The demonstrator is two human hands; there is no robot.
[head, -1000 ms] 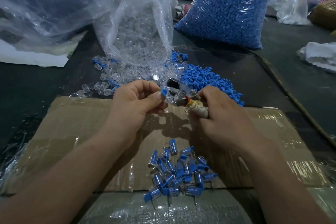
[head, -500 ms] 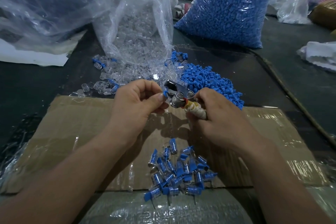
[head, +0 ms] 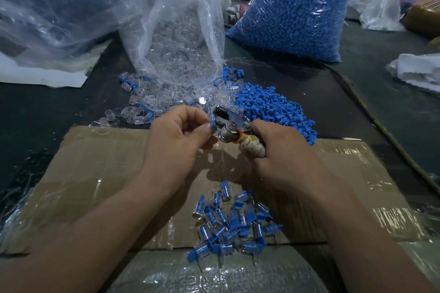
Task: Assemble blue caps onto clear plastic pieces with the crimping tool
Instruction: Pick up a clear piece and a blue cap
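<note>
The dark worktop (head: 357, 93) carries everything, and a taped cardboard sheet (head: 95, 162) lies across its near half. At 1 o'clock stands the full bag of blue caps (head: 297, 7). At 11 o'clock the slumped bag of clear plastic pieces (head: 176, 38) spills toward me, with a loose heap of caps (head: 269, 107) just beside its mouth. At 6 o'clock, on the cardboard, lies the pile of finished pieces (head: 231, 221). I judge I am at the crimp itself. My right grip (head: 281, 157) is wrapped round the cloth-bound handle of the crimping tool (head: 228, 126), and my left grip (head: 176, 135) pinches a capped piece (head: 212, 123) between thumb and fingers, its blue end touching the tool's metal head. Whether it sits fully inside the jaws I cannot tell. The next move calls for seating it square, one firm squeeze, then a drop at 6 o'clock, where the cardboard lies open. At 12 o'clock the bag film and loose heaps crowd close, so I would work the tool near me.
</note>
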